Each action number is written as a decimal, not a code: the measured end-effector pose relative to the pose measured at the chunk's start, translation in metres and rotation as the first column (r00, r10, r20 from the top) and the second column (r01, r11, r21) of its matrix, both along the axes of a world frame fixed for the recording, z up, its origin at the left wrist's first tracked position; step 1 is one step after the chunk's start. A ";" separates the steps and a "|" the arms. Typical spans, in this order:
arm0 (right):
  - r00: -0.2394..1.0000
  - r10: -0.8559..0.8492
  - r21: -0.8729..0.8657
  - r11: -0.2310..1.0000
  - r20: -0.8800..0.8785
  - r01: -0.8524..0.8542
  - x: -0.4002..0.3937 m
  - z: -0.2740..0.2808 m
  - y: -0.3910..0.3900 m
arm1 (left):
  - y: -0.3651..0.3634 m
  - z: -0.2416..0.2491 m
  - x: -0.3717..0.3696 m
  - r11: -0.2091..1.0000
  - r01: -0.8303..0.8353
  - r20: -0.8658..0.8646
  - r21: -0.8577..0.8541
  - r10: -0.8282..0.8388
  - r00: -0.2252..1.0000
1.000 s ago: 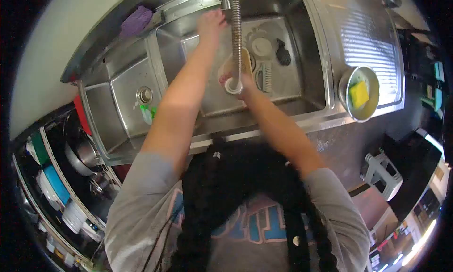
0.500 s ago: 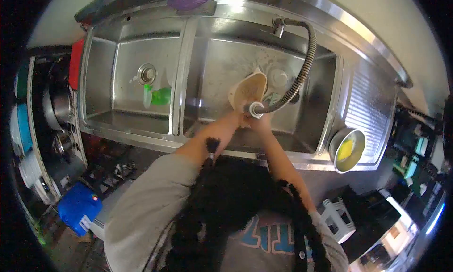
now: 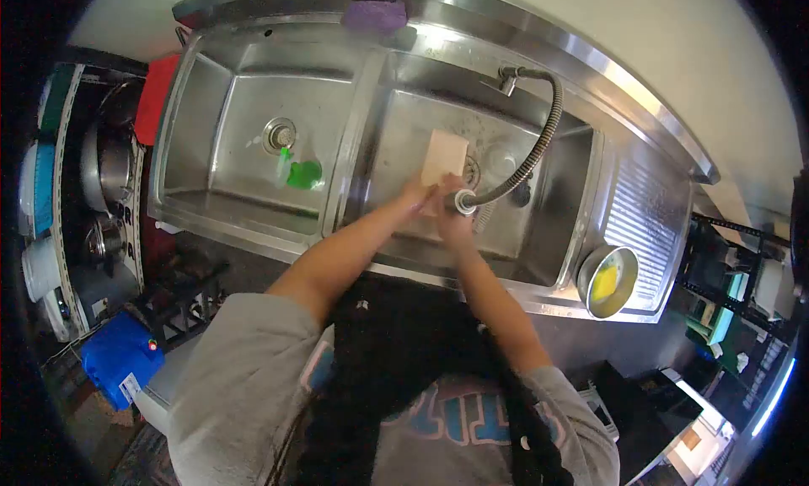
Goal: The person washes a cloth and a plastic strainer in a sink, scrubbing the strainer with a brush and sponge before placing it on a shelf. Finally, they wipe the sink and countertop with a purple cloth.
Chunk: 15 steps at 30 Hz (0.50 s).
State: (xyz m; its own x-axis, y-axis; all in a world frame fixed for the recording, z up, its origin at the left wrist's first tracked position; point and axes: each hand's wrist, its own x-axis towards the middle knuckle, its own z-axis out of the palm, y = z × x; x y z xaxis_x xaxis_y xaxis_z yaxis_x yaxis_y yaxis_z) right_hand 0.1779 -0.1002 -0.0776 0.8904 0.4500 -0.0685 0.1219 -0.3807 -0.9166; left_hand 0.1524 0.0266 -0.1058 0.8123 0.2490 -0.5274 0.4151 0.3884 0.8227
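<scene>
Over the right-hand sink basin [image 3: 396, 132], a cream-coloured container [image 3: 445, 153] is tilted with a flat pale side facing up. My left hand [image 3: 416, 194] is closed on its near edge. Just beside it, my right hand [image 3: 455, 220] is closed round the spray nozzle [image 3: 464, 202] of the coiled metal hose [image 3: 549, 123]; the nozzle partly covers the fingers. Some right fingertips lie against or very near the container. A drain [image 3: 472, 172] shows partly beyond the hands, with a pale round item [image 3: 500, 159] near it.
A green spray bottle [image 3: 303, 175] lies in the left basin, near its drain [image 3: 279, 135]. On the right drainboard [image 3: 636, 208] stands a metal bowl [image 3: 622, 299] with something yellow inside. A purple cloth-like item [image 3: 375, 16] sits on the back ledge. Shelves with pans [image 3: 109, 174] stand left.
The container has turned: its tan hollow inside faced up before, and now a flat outer side does. Both hands stay close together at it. The head view has shifted slightly.
</scene>
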 end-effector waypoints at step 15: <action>0.956 -0.212 -0.038 0.974 0.201 0.224 0.037 -0.014 0.030 | 0.043 -0.002 -0.041 0.996 0.036 -0.189 -0.080 -0.050 0.981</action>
State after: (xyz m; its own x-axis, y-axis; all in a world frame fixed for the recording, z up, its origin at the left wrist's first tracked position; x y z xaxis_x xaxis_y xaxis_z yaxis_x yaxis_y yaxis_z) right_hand 0.2146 -0.0707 -0.0913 0.9652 0.2437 0.0945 0.2030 -0.4713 -0.8583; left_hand 0.1112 0.0699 -0.1073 0.7043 0.1695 -0.6894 0.5789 0.4250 0.6959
